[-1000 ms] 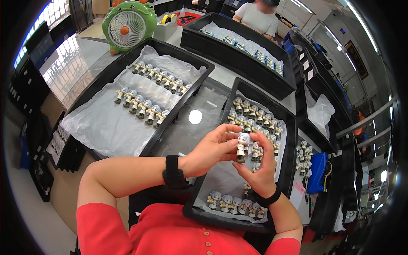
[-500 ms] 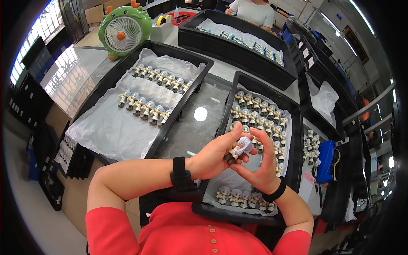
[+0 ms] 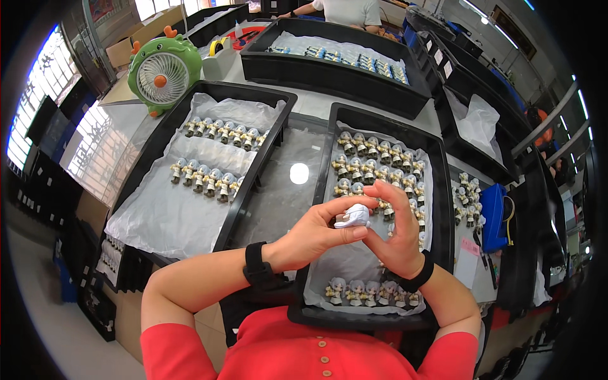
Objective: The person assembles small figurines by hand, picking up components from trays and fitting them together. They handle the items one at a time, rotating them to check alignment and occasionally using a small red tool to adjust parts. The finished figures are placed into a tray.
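A small chibi figurine with pale lilac-white hair is between my hands above the right-hand tray. Its hair side faces up; most of its body is hidden by fingers. My left hand pinches it between thumb and fingers. My right hand curls around the other side, thumb low and index finger arched over; its exact contact is partly hidden. Under my hands, the black right tray, lined with white sheet, holds rows of similar figurines at the back and a nearer row at the front.
To the left, another lined black tray bears two rows of figurines. A green fan stands behind it. Farther back is a deep black tray, with a co-worker in white beyond. Loose figurines and a blue case lie at right.
The figurine has been turned so its hair faces up rather than its side. My left fingers have shifted over it, thumb now beneath. The whole view has moved slightly.
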The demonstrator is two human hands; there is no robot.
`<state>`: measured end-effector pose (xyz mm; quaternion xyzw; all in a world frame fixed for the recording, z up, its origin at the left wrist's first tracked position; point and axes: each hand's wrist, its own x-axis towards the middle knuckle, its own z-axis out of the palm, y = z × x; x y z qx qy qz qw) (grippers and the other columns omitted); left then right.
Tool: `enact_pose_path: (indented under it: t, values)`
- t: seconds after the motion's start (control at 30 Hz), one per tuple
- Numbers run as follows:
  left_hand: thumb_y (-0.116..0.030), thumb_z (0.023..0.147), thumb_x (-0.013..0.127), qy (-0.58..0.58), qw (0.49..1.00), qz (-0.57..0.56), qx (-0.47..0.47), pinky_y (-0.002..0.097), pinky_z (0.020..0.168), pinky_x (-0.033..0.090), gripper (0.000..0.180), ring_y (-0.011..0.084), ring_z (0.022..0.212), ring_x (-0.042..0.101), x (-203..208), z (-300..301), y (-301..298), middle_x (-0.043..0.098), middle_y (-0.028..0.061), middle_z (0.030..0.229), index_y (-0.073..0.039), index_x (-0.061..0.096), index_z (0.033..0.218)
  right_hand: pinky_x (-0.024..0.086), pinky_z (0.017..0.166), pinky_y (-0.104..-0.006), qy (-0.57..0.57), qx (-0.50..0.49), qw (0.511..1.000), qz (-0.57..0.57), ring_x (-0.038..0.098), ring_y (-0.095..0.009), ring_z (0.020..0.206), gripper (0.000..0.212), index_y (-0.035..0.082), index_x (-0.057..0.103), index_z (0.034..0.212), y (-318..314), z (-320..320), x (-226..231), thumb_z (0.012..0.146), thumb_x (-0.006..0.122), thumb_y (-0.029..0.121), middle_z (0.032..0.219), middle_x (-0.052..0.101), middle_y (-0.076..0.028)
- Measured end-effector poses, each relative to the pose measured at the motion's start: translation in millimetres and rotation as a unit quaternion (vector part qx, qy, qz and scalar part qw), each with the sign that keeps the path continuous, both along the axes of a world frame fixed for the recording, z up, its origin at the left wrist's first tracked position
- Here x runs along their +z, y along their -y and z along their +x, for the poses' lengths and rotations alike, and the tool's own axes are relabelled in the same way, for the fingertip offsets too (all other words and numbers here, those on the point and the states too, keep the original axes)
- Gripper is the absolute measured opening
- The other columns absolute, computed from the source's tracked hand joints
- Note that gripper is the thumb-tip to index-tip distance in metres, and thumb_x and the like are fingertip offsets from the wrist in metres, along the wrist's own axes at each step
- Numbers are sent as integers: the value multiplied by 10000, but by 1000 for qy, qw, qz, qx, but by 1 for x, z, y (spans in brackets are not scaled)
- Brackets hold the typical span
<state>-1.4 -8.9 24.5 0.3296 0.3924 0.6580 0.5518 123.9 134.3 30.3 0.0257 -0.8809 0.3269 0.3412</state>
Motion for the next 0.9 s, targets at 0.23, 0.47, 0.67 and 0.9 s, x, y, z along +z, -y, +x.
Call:
enact_pose_path:
  t: [0.23,0.47,0.67,0.9]
  values:
    - [-282,951,538,45,999,-5,0,330,995,392,435,174,1184,499,-8,-2,-1,530,83,1251,-123,435,1342,422,951,-392,13,-6,1000,8,530,-307,1109,634,48,486,1255,-2,-1,0,676,746,29,1190,572,-119]
    - [-408,1015,245,226,974,-17,-22,392,983,421,509,266,1145,533,-7,-5,-3,539,146,1213,-54,376,1357,361,1003,-411,79,45,996,-23,478,-301,1170,725,57,454,1287,-2,-2,1,664,805,184,1250,531,-105]
    - [-330,1014,266,235,972,-10,1,410,988,420,473,303,1170,512,-7,-3,-4,516,156,1241,-21,360,1359,336,1030,-429,98,42,994,-16,466,-309,1183,791,50,431,1310,4,-3,-1,633,821,177,1264,513,-108]
    - [-317,1014,276,221,975,2,-3,411,996,404,462,299,1218,479,-7,-2,-4,509,138,1253,-32,353,1368,347,1022,-425,104,39,994,-3,470,-310,1178,796,51,437,1308,1,-3,-2,620,821,159,1259,511,-111]
